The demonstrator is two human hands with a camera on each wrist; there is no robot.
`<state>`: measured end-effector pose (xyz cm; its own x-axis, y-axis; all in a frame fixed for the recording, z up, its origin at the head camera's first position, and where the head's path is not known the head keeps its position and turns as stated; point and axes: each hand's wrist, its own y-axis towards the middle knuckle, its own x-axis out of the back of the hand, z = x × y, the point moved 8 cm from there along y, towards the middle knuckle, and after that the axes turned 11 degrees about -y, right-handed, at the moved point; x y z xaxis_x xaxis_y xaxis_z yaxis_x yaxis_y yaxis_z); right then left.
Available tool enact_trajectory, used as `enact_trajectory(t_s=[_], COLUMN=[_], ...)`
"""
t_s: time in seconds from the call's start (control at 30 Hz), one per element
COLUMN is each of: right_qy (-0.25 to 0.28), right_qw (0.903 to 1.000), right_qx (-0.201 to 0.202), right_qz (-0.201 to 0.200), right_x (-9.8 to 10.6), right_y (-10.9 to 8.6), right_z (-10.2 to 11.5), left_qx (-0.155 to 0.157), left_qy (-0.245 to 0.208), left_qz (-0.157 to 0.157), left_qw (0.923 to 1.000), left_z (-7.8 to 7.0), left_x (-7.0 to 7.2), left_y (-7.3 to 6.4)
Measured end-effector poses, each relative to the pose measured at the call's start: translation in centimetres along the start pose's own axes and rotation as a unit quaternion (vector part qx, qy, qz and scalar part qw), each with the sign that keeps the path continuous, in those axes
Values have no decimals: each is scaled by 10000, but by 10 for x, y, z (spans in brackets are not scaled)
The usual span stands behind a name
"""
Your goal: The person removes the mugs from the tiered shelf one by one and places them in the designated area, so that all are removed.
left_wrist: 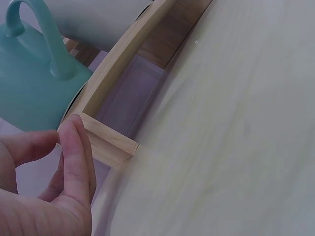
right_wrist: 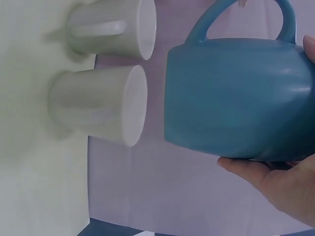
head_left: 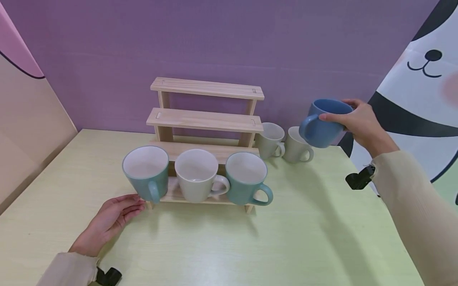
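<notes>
My right hand (head_left: 365, 123) grips a blue mug (head_left: 322, 133) by its rim and side, raised above the table at the right. The mug's handle points left, and the right wrist view shows its blue wall up close. At the lower left, my left hand (head_left: 116, 216) pinches the front left end of the bottom board of a wooden tiered shelf (head_left: 207, 121). On that board stand a teal mug (head_left: 144, 178) at the left, a white mug (head_left: 196, 180) in the middle and another teal mug (head_left: 245, 182) at the right.
Two white mugs, one nearer the shelf (head_left: 268, 141) and one farther right (head_left: 295, 149), stand upright on the pale table (head_left: 214, 250). The shelf's two upper boards bear no mugs. A purple backdrop (head_left: 214, 43) hangs behind.
</notes>
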<state>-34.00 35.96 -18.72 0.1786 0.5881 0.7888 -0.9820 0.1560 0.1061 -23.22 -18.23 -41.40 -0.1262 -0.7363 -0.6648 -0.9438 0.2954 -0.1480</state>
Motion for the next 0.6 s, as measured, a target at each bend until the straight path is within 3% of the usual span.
enact_trajectory(t_s=[0.3, 0.6], right_qy=[229, 199], right_qw=[9996, 9993], right_qx=[-30, 61], right_qz=[136, 301], right_x=[-10, -27], right_y=[-3, -12], right_z=[-16, -23], left_qx=[-24, -21], left_qy=[-175, -41], left_qz=[199, 161], left_qw=[9996, 9999], left_z=[0, 0], left_x=[-2, -2], left_y=[0, 0])
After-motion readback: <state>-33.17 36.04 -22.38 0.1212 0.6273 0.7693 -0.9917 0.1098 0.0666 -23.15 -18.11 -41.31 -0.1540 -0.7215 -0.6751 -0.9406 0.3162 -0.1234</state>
